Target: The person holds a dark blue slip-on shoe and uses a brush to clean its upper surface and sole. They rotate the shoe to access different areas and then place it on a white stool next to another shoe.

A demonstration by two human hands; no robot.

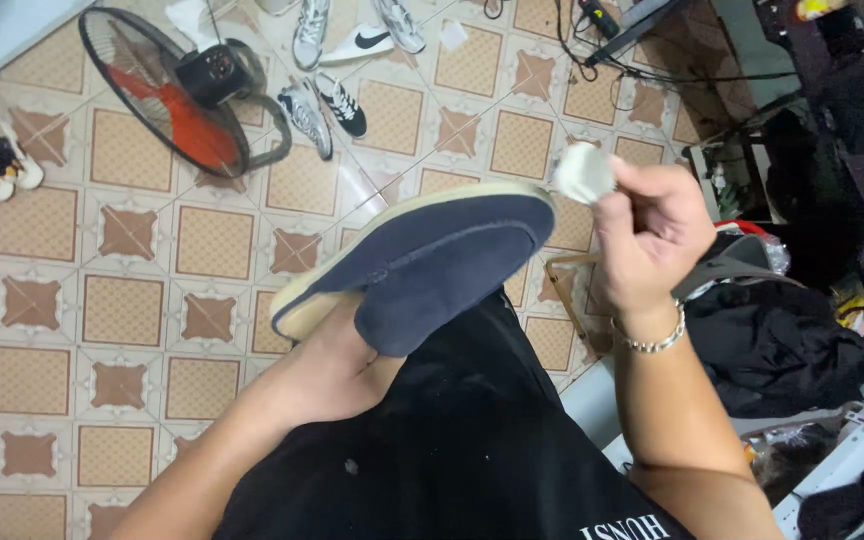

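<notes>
Patterned tan tile floor (72, 300); floor fan (167, 90) lying tilted; sneakers (327, 105) scattered; dark bag (772, 345) at right

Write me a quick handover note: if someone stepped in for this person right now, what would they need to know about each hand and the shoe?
Left hand: tucked inside the navy suede slip-on shoe, holding it up over the lap, toe pointing right.
Right hand: pinching a small white wad, cloth or pad, just off the shoe's toe; whether it touches is unclear.
Shoe: pale sole edge faces up and away.
Done: shoe on the hand, wad gripped.
Left: I cannot tell how much of the shoe has been wiped.
Nearby: sneakers and a fan on the tiled floor.
</notes>
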